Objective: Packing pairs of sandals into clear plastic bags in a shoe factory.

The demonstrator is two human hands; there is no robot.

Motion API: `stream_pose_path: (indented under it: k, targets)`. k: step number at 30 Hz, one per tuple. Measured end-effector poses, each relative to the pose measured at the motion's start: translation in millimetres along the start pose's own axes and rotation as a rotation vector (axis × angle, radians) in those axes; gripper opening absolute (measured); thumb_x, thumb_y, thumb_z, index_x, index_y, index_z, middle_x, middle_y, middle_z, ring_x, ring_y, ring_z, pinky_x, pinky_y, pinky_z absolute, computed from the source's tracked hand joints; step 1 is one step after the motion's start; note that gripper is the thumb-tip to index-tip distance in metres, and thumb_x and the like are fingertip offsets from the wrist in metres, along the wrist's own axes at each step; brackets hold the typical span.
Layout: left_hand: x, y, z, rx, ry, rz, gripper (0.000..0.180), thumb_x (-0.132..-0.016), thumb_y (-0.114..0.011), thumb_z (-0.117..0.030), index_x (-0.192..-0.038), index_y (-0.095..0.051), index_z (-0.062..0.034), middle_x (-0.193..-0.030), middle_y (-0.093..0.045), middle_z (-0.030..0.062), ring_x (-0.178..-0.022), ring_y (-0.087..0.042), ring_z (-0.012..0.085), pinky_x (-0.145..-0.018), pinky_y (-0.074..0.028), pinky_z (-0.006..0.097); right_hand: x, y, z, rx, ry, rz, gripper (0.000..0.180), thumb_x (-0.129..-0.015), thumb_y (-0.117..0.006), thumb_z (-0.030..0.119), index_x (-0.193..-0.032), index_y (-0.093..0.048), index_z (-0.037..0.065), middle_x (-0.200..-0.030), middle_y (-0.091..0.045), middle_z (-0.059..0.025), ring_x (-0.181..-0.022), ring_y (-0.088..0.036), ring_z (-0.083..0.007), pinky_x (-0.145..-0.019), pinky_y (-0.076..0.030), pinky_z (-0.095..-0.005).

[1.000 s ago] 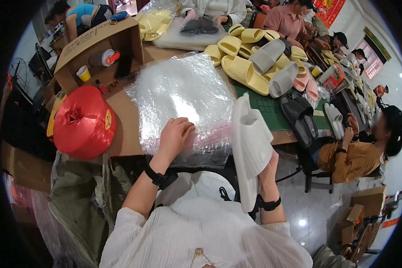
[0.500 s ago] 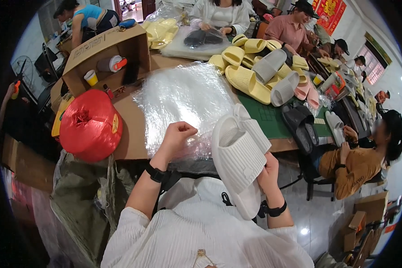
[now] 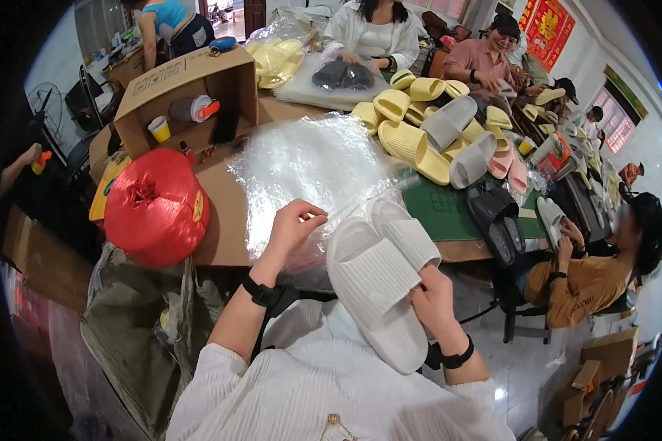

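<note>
A pair of pale grey ribbed slide slippers [image 3: 371, 283], one lying against the other, is gripped at the side by my right hand [image 3: 435, 301]. Their toe ends point away from me, over the table's near edge. My left hand [image 3: 294, 226] is pinched closed at the near part of a stack of clear plastic bags [image 3: 301, 158], just left of the slippers. From its fingertips a bag's edge runs rightward behind the slippers, slightly raised. The slippers hide part of that bag.
A big red roll of plastic twine [image 3: 157, 209] stands at left before an open cardboard box [image 3: 187, 84] holding cups. Yellow, grey and pink slippers [image 3: 412, 147] are heaped at right, with black slides [image 3: 495, 220] on the green mat [image 3: 438, 209]. Co-workers sit around the table.
My right hand has brought the slippers left and tilted them, closer to my left hand. A bag edge now shows lifted beside my left fingertips. The view has shifted slightly.
</note>
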State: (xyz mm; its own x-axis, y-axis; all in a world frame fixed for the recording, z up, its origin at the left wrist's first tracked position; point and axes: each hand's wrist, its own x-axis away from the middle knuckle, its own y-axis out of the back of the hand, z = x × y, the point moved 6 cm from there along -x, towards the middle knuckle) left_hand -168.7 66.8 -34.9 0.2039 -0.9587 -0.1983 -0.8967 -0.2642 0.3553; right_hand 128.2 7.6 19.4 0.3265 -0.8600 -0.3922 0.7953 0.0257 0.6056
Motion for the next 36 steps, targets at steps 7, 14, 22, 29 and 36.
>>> stream_pose_path:
  k: [7,14,22,29,36]
  targets:
    - [3.4,-31.1,32.2,0.059,0.18,0.197,0.016,-0.077,-0.077,-0.016,-0.084,-0.074,-0.0026,-0.068,-0.066,0.0032,-0.061,-0.058,0.0122,-0.057,-0.046,0.028,7.0,53.1,2.3,-0.366,-0.028,-0.321,0.023,-0.084,-0.064,0.009,-0.101,-0.068,-0.004,-0.109,-0.069,-0.0173,-0.103,-0.065,-0.0263,-0.089,-0.046,-0.034]
    - [4.4,-27.6,23.7,0.136,0.178,0.059,0.017,-0.081,-0.074,-0.018,-0.089,-0.075,-0.0033,-0.073,-0.069,0.0064,-0.063,-0.061,0.0138,-0.059,-0.048,0.027,-3.7,-3.0,7.2,-0.171,0.054,0.043,0.029,-0.079,-0.061,-0.002,-0.108,-0.066,0.0,-0.106,-0.067,-0.0203,-0.096,-0.067,-0.0335,-0.081,-0.051,-0.0344]
    - [12.3,-2.1,-30.7,-0.009,-0.089,-0.007,0.012,-0.082,-0.072,-0.015,-0.089,-0.076,-0.0067,-0.085,-0.068,0.0088,-0.072,-0.063,0.0193,-0.067,-0.049,0.03,-1.3,-36.9,-21.6,0.204,0.012,0.181,0.021,-0.079,-0.062,0.009,-0.098,-0.064,-0.001,-0.091,-0.063,-0.0221,-0.084,-0.061,-0.043,-0.07,-0.05,-0.0459]
    - [34.7,-22.2,-72.2,-0.229,-0.518,-0.038,0.01,-0.077,-0.074,-0.012,-0.086,-0.076,-0.0088,-0.085,-0.065,0.0072,-0.086,-0.061,0.0269,-0.076,-0.05,0.036,-41.1,-53.6,0.7,0.293,0.085,0.102,0.015,-0.081,-0.06,0.012,-0.079,-0.055,-0.002,-0.079,-0.057,-0.0198,-0.073,-0.058,-0.0425,-0.064,-0.047,-0.0493]
    - [37.3,-23.1,-71.3,-0.096,-0.507,0.061,0.009,-0.08,-0.07,-0.013,-0.087,-0.075,-0.0082,-0.083,-0.064,0.006,-0.081,-0.059,0.0272,-0.073,-0.049,0.036,-76.0,-99.4,-14.4,0.327,0.161,0.071,0.018,-0.083,-0.064,0.018,-0.083,-0.058,0.0,-0.083,-0.06,-0.0197,-0.074,-0.062,-0.0411,-0.065,-0.05,-0.0488]
